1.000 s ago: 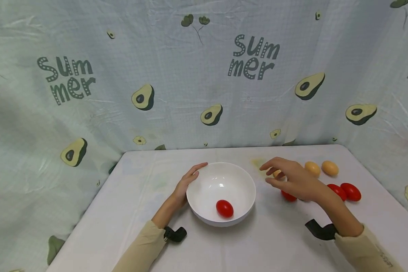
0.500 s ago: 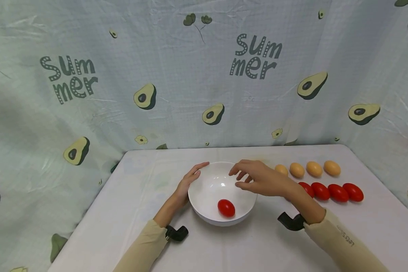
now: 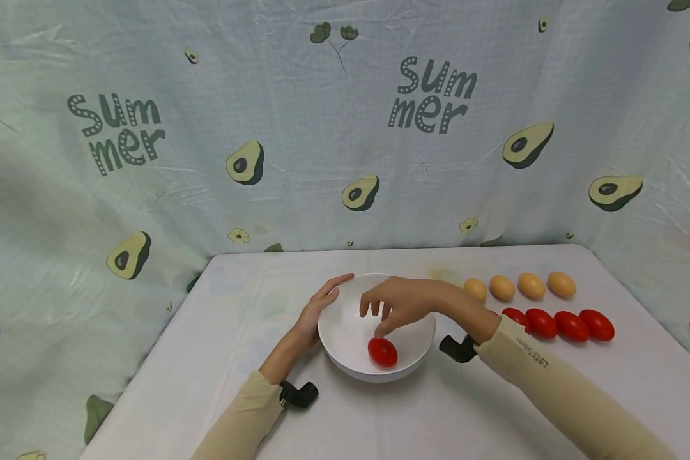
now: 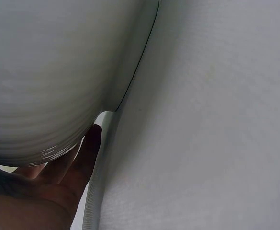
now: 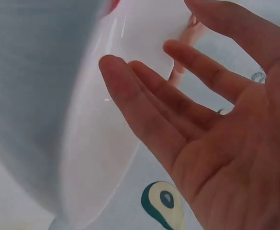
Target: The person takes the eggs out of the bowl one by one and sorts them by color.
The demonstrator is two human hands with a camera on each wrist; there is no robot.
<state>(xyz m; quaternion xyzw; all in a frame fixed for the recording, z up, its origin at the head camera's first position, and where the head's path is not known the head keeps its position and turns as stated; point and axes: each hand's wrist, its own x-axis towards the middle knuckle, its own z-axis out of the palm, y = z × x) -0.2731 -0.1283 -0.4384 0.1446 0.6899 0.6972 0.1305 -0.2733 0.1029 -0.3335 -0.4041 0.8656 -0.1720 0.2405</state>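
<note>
A white bowl (image 3: 345,332) stands on the table with a red egg-shaped object (image 3: 383,352) lying inside near its front. My left hand (image 3: 316,313) rests against the bowl's left side, fingers extended along the outer wall; the left wrist view shows the fingers (image 4: 84,158) beside its curved underside. Over the bowl hangs my right hand (image 3: 402,303), palm down, its fingers spread and loosely bent. One of its fingertips appears just above the red object in the head view; whether they touch I cannot tell. In the right wrist view nothing lies between the fingers (image 5: 144,110).
Right of the bowl, several yellow-orange egg-shaped objects (image 3: 531,286) form a back row. In front of them lie several red egg-shaped objects (image 3: 572,326), partly behind the right sleeve (image 3: 552,383). A patterned cloth (image 3: 299,128) hangs behind the white table (image 3: 253,306).
My right hand has moved left from beside the yellow-orange and red objects to over the bowl, uncovering both rows. The left hand and bowl have stayed put.
</note>
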